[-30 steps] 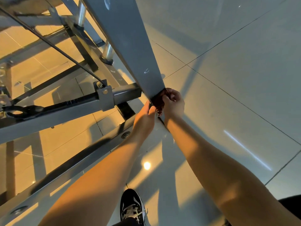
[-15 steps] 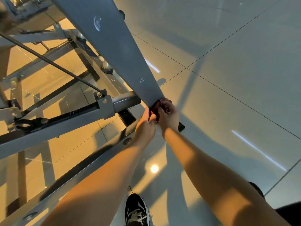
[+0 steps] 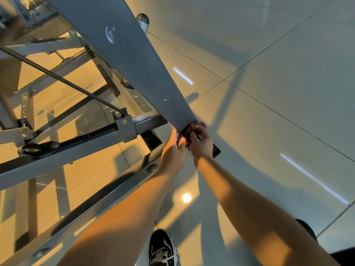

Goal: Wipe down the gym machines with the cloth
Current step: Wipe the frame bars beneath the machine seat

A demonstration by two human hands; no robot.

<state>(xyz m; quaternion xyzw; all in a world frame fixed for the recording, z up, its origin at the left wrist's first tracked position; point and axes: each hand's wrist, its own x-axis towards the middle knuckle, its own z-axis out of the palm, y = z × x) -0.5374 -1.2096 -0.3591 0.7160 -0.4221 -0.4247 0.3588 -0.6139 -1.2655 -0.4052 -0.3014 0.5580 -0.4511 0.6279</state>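
Glossy tiled floor [image 3: 278, 60] spreads right of the right grip [image 3: 200, 144]; a dark flat thing [image 3: 216, 150] shows just beside it; a black-and-white shoe [image 3: 163, 248] stands well below.

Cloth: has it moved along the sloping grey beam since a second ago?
No. The cloth stays at the lower end of the grey beam, beside the bolted bracket; only the view shifted.

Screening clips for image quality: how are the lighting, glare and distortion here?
Head view: warm orange light tints the forearms; lamp glare spots the glossy floor; wide-angle stretch on the grey beam; the cloth between left hand and right hand is shadowed.
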